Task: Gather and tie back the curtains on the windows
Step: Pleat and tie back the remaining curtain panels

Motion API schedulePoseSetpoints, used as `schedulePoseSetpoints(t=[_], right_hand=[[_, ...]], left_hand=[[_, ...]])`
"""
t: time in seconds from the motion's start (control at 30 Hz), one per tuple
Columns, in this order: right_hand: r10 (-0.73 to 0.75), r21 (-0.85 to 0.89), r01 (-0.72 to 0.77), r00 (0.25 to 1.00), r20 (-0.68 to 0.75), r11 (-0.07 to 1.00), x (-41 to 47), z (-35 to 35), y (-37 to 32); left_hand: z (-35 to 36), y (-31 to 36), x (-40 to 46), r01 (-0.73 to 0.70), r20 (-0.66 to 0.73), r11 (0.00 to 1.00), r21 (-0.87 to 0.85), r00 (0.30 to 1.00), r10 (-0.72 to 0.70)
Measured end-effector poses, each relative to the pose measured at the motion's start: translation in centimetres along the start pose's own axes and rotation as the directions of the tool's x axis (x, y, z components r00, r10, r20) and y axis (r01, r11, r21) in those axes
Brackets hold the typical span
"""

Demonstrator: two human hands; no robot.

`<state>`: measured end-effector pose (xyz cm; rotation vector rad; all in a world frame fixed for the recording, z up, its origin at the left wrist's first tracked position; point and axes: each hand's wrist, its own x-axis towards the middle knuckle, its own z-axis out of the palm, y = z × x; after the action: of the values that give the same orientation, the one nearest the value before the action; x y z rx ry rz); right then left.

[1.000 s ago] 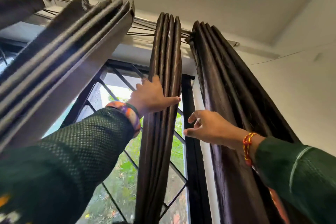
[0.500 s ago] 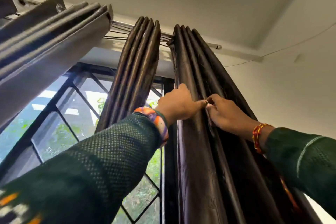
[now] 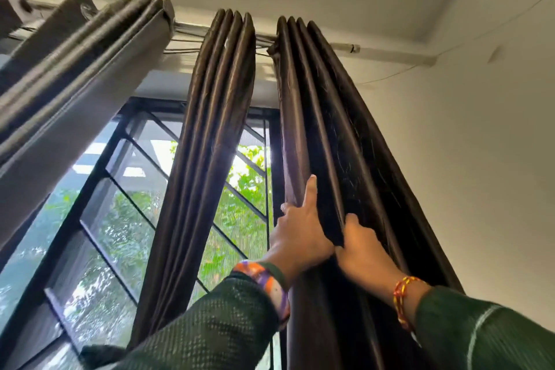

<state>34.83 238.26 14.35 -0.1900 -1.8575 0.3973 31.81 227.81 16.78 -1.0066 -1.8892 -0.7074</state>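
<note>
Hanging from the metal rod (image 3: 342, 47) in the upper centre of the frame, the dark brown pleated right-hand curtain (image 3: 333, 141) is gripped by both hands. The left hand (image 3: 300, 234) holds a front fold, index finger pointing up; the right hand (image 3: 362, 245), touching it, pinches the neighbouring pleat. A second brown curtain bunch (image 3: 207, 135) hangs centre-left before the barred window (image 3: 99, 219).
</note>
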Motion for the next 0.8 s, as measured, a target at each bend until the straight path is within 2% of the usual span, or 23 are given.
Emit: schedulePoseSetpoints(t=[0.2, 0.4, 0.6, 0.7, 0.8], right_hand=[[0.001, 0.149, -0.003, 1.0, 0.015, 0.989, -6.7, 2.0, 2.0], [0.063, 0.167, -0.092, 0.983, 0.174, 0.982, -14.9, 2.5, 4.2], [0.114, 0.183, -0.168, 0.955, 0.274, 0.969, -21.9, 1.8, 6.1], [0.142, 0.139, -0.198, 0.932, 0.334, 0.97, -24.5, 1.4, 6.4], [0.097, 0.047, -0.127, 0.906, 0.412, 0.991, -26.7, 0.4, 6.3]], left_hand=[[3.0, 0.7, -6.3, 0.058, 0.0, 0.99, -0.131, 0.998, -0.059], [5.7, 1.1, -13.1, 0.286, -0.027, 0.91, -0.299, 0.951, -0.308], [7.8, 3.1, -18.5, 0.326, -0.008, 0.834, -0.445, 0.93, -0.368], [9.1, 3.8, -19.4, 0.412, 0.019, 0.861, -0.298, 0.904, -0.427], [10.2, 3.7, -20.7, 0.442, 0.002, 0.868, -0.224, 0.891, -0.453]])
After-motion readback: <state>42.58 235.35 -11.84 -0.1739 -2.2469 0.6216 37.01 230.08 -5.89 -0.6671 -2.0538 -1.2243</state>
